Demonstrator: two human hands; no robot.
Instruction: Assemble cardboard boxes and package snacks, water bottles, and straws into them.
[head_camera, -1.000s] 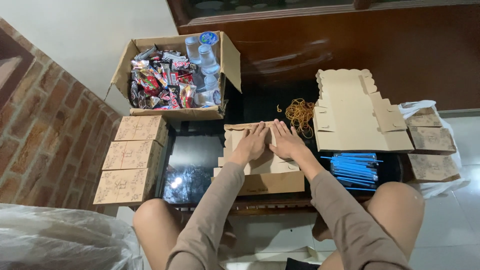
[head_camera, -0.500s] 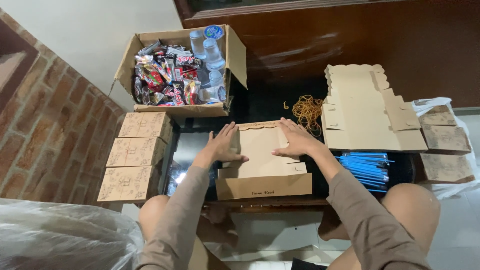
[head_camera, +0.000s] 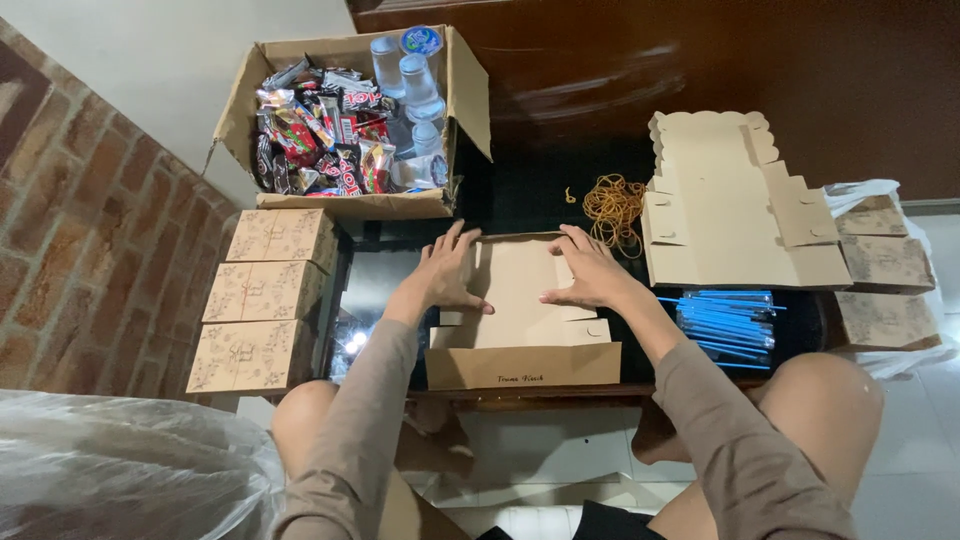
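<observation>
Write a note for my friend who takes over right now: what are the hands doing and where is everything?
Left hand and right hand: both flat, open, pressing the unfolded brown cardboard box blank on the dark table.
Done: three closed printed brown boxes stacked at left.
Left: flat blanks pile at right.
Nearby: yellow rubber bands, blue straws, open carton of snack packets and water cups.

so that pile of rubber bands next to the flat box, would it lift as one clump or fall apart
The rubber bands lie in a loose tangle of thin loops, so a pinch would probably lift only some while others trail or drop. They look floppy and light, and likely to snag each other. One band sits apart at the left edge, so pushing would probably scatter them.
</observation>
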